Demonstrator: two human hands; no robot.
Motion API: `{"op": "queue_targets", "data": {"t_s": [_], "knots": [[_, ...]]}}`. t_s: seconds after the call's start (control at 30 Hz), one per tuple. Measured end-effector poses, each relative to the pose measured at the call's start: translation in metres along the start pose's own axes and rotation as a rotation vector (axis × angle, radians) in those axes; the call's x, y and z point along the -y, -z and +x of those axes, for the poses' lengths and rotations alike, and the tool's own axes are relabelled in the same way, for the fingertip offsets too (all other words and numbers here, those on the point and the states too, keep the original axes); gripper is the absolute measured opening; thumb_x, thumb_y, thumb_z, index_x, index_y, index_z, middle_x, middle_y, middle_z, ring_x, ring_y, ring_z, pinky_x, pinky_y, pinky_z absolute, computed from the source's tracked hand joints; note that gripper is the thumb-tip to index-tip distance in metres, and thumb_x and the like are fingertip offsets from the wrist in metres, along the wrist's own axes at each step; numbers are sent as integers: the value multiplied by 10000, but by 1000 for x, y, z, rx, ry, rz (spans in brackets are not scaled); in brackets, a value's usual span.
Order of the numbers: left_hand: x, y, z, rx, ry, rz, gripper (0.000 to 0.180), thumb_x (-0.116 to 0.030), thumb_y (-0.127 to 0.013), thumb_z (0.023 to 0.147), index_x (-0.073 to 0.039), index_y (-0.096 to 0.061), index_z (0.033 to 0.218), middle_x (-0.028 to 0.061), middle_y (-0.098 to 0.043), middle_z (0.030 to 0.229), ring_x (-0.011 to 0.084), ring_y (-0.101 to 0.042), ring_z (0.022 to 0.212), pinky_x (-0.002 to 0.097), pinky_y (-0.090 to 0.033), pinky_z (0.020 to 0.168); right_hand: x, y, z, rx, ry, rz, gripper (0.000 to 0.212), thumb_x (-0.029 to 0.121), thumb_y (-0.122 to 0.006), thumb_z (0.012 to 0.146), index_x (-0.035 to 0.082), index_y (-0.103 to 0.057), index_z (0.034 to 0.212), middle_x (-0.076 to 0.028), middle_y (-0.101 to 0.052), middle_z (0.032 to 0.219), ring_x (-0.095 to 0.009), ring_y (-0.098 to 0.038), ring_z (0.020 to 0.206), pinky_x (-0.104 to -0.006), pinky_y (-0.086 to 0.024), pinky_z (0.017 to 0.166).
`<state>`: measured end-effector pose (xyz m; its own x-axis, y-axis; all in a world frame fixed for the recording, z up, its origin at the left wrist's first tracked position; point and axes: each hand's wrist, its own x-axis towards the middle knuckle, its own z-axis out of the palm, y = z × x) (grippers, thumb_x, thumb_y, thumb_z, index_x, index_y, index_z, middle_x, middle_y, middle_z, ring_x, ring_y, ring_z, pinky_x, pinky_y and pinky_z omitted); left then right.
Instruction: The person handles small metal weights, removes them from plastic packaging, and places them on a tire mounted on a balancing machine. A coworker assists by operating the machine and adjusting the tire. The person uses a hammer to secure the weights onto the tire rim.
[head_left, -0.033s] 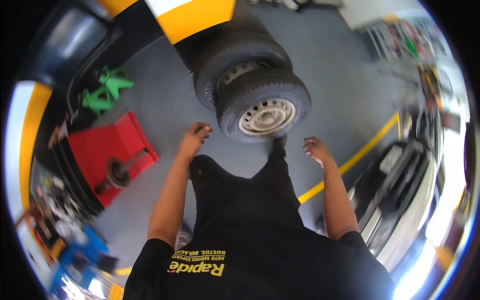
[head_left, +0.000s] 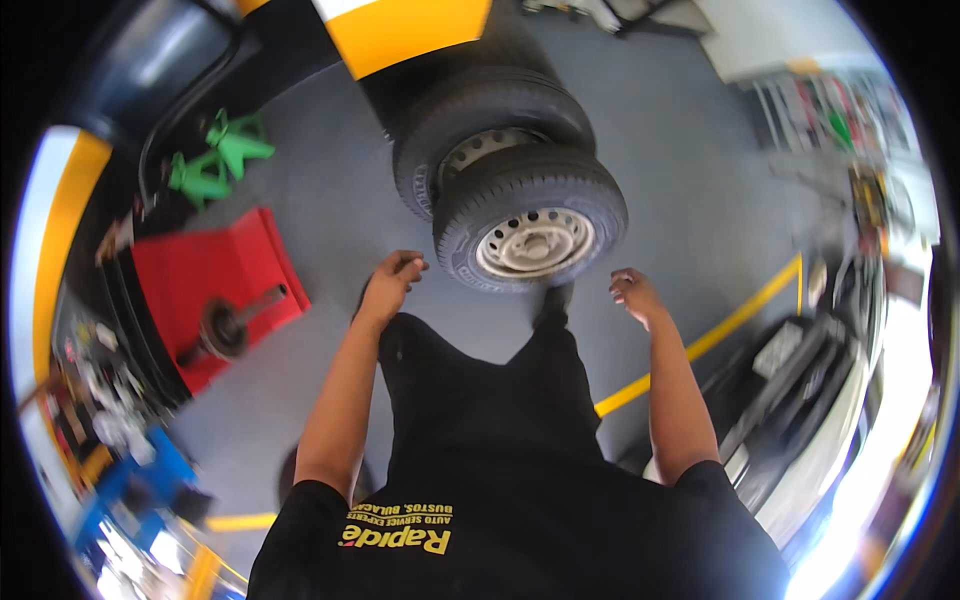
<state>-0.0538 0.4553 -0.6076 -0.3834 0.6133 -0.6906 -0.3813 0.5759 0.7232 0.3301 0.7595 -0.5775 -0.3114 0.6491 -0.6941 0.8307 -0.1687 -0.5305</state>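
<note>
My left hand (head_left: 393, 283) hangs in the air just left of the front wheel, its fingers loosely bent and apart with nothing in them. On the other side, my right hand (head_left: 636, 296) hovers to the right of that wheel, half curled and also holding nothing. Between and beyond my hands is the front wheel (head_left: 535, 243), a black tyre on a pale steel rim, tilted. Behind it a second tyre (head_left: 490, 100) with a similar rim is partly hidden. Neither hand touches a wheel.
A red machine (head_left: 200, 270) with a metal shaft (head_left: 225, 325) stands at left, near green jack stands (head_left: 235, 140). At right, a yellow floor line (head_left: 730, 320) runs beside a light-coloured car (head_left: 815, 430). A tool rack (head_left: 810, 110) stands far right.
The view has shifted slightly, so the surroundings at left sit a little differently. My hands keep nearly the same pose; the wheels stay just ahead of me.
</note>
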Motion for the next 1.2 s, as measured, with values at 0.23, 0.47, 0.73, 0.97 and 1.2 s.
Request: {"op": "queue_targets", "data": {"t_s": [0.23,0.47,0.73,0.97,1.2], "knots": [[97,-194,-33,-156,226,-106,367,-315,-643,965,-22,-662,1186,88,-722,1115,194,-649,987,351,-496,870,35,73,284,0,380,-572,428,399,-585,990,22,-677,1172,-237,-711,1123,-416,-661,1091,-468,-519,914],[108,-256,31,-111,169,-63,343,-308,-605,1013,-26,-628,1206,85,-704,1136,184,-622,1020,332,-477,899,61,23,373,-90,310,-443,640,529,-612,949,-23,-598,1273,-279,-642,1280,-423,-598,1224,-463,-450,1035],[154,-297,45,-104,241,-366,363,-333,-597,1010,-61,-613,1249,84,-701,1182,192,-620,1074,345,-468,927,57,21,359,35,472,-256,807,632,-500,962,-22,-493,1433,-281,-515,1453,-407,-478,1371,-424,-342,1148],[173,-373,42,-348,282,-671,370,-329,-577,1027,-74,-590,1294,89,-661,1279,224,-612,1160,376,-468,986,46,44,234,-81,753,-617,831,657,-565,931,-45,-503,1371,-275,-533,1346,-432,-485,1284,-481,-369,1101],[154,-447,-7,-659,-62,-870,825,-679,-443,987,-109,-325,1571,126,-398,1563,282,-402,1427,500,-383,1112,4,-13,105,40,1082,-549,881,631,-676,874,-12,-439,1427,-244,-496,1389,-419,-483,1271,-497,-386,1082]]}}
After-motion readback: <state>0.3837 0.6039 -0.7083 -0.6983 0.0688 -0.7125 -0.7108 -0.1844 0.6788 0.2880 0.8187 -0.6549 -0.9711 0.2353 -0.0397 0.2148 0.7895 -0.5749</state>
